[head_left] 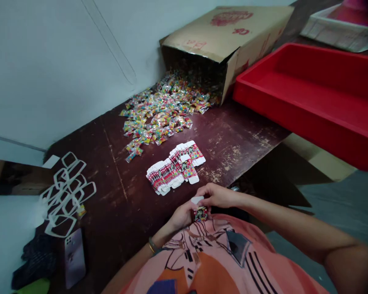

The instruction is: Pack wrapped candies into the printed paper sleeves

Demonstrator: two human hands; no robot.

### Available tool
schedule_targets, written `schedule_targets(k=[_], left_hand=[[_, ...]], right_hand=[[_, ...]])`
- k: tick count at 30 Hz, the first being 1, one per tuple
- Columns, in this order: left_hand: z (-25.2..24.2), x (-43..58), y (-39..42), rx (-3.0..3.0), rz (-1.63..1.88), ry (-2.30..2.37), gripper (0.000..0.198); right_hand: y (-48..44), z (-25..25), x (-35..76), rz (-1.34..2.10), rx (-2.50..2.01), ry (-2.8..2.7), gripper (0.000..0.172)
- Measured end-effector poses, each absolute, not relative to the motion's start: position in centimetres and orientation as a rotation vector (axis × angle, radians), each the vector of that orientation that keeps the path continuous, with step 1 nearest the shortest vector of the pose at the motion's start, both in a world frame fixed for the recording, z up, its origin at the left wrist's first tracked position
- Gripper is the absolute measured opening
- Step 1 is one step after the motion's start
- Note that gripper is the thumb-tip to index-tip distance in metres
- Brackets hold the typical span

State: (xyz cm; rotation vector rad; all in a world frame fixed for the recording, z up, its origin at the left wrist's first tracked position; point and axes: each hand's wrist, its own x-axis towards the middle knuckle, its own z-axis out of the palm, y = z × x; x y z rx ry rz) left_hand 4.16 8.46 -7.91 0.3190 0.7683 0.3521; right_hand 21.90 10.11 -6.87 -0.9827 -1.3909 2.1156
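Close to my body, my left hand (184, 214) holds a small printed candy box (200, 213) by its side. My right hand (213, 195) has its fingers closed at the top of the same box, near a white flap. Just beyond my hands on the dark table lies a fanned row of flattened candy boxes (167, 173), red and multicoloured with white flaps. Farther back, a heap of small clear packets of colourful candy (159, 110) spreads over the table.
A large cardboard carton (227, 32) lies on its side, packets spilling from its mouth. Right of it, a red tray (313, 90) overhangs the table edge. At left are white loop-shaped pieces (69, 192), a phone (75, 257) and dark cloth (33, 259). A pale wall (49, 61) borders the table.
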Motion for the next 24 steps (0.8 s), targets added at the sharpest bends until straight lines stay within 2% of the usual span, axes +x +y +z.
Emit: schedule_targets(k=[4, 8, 10, 13, 15, 17, 21, 24], left_hand=[[-8.0, 4.2, 8.7, 0.297, 0.402, 0.807, 0.041], [-8.1, 3.3, 8.6, 0.323, 0.454, 0.727, 0.053], [-8.4, 2.5, 8.6, 0.398, 0.455, 0.682, 0.062], [-8.8, 1.3, 8.6, 0.534, 0.39, 0.736, 0.072], [-9.0, 1.0, 8.6, 0.583, 0.347, 0.772, 0.072], [-9.2, 1.1, 8.7, 0.618, 0.333, 0.764, 0.068], [-9.2, 1.4, 8.8, 0.636, 0.362, 0.711, 0.054], [-9.0, 1.3, 8.9, 0.613, 0.347, 0.689, 0.053]], right_hand=[[10.0, -7.2, 21.2, 1.837, -1.123, -1.428, 0.047], [10.2, -7.9, 21.0, 1.996, -1.089, -1.407, 0.045], [10.2, -7.6, 21.4, 1.957, -1.02, -1.494, 0.041], [9.8, -6.6, 21.9, 1.55, -0.916, -1.823, 0.027], [9.6, -6.0, 22.0, 1.307, -0.882, -2.008, 0.025], [9.9, -6.1, 22.0, 1.206, -0.902, -2.118, 0.024], [11.7, -7.1, 21.7, 1.339, -1.038, -2.103, 0.017], [12.3, -7.0, 21.7, 1.468, -0.985, -2.089, 0.017]])
